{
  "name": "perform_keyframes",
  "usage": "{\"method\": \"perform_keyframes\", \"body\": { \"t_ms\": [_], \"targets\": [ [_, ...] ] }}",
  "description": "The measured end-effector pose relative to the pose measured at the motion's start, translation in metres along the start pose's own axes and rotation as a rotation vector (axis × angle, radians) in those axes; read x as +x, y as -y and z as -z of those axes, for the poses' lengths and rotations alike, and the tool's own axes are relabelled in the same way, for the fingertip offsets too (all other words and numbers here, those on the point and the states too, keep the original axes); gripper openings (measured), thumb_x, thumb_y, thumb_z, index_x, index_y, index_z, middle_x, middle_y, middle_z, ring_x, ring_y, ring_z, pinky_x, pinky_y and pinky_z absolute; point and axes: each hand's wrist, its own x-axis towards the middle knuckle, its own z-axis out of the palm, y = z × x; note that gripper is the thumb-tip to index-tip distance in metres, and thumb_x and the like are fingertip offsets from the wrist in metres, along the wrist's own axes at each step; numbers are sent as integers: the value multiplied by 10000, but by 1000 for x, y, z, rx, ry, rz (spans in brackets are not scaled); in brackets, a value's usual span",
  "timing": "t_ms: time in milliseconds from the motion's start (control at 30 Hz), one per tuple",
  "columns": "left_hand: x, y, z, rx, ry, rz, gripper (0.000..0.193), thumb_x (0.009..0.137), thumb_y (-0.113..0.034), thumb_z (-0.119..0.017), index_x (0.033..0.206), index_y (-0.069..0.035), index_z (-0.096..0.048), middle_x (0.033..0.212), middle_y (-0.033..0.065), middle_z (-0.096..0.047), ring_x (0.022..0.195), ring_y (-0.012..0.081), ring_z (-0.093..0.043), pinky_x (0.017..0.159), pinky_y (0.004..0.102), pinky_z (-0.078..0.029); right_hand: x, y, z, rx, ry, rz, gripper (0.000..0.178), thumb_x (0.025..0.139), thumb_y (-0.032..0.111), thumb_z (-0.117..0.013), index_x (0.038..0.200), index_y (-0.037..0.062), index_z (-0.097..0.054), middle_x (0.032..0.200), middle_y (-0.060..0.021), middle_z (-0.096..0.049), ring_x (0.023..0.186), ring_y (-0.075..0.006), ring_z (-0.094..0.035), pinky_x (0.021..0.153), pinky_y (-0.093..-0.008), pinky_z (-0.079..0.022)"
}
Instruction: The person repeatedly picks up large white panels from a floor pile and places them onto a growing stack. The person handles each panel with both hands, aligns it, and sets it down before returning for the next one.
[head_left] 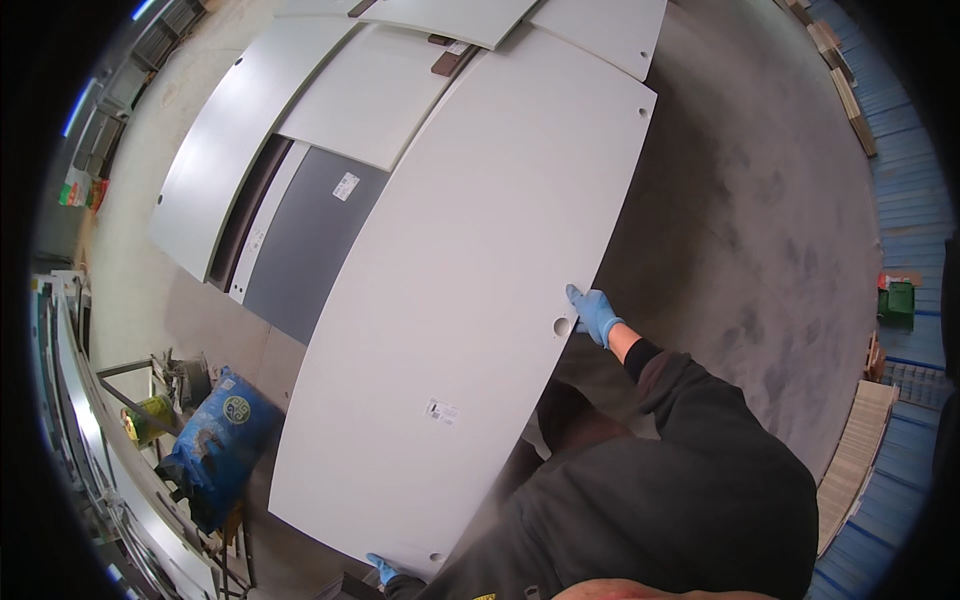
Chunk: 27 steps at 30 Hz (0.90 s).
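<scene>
A long white panel [440, 270] with round holes and a small printed label [441, 411] stretches away in front of me. My right hand [597, 315], in a blue glove, grips its right edge beside a larger hole [562, 327]. The thumb lies on top and the other fingers go under the edge, partly hidden. At the near end, my left hand [381, 569], also blue-gloved, is closed on the panel's edge near the corner. Only part of that hand shows. The far part of the panel lies over or against other panels.
To the left lie other white panels [350, 90] and a grey panel [315, 230] with a label. A blue sack [225, 430] stands near a metal frame [125, 375]. Long metal profiles [110, 450] run along the left. Stacked boards [858, 450] line the right, near a green bin [897, 305].
</scene>
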Motion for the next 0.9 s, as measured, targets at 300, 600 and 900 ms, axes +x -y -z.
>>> {"method": "perform_keyframes", "body": {
  "t_ms": [300, 600, 900],
  "targets": [
    [-29, 10, 18, 7, 6, -1, 795, 991, -608, -500, 1476, 17, -415, 1380, 205, -577, 1158, 346, -600, 993, 488, -507, -6, 15, 33, -37, 21, 24, 531, 1013, 433, -615, 1253, -40, -592, 1189, -152, -649, 1056, -287, -650, 829, -470, -583],
    [-38, 29, 9, 6, 37, 2, 800, 990, -616, -492, 1481, 11, -411, 1389, 203, -570, 1170, 347, -592, 1001, 491, -500, -8, 25, 29, -77, -16, 27, 582, 1001, 456, -621, 1261, -64, -598, 1197, -179, -641, 1020, -303, -662, 796, -449, -602],
    [-39, 37, -40, 17, 109, 44, 806, 988, -625, -484, 1486, 4, -407, 1398, 202, -563, 1181, 348, -585, 1009, 494, -494, 48, 30, 32, -247, -132, 149, 608, 995, 487, -599, 1224, -75, -639, 1130, -180, -694, 1027, -299, -678, 808, -426, -575]
  ]
}}
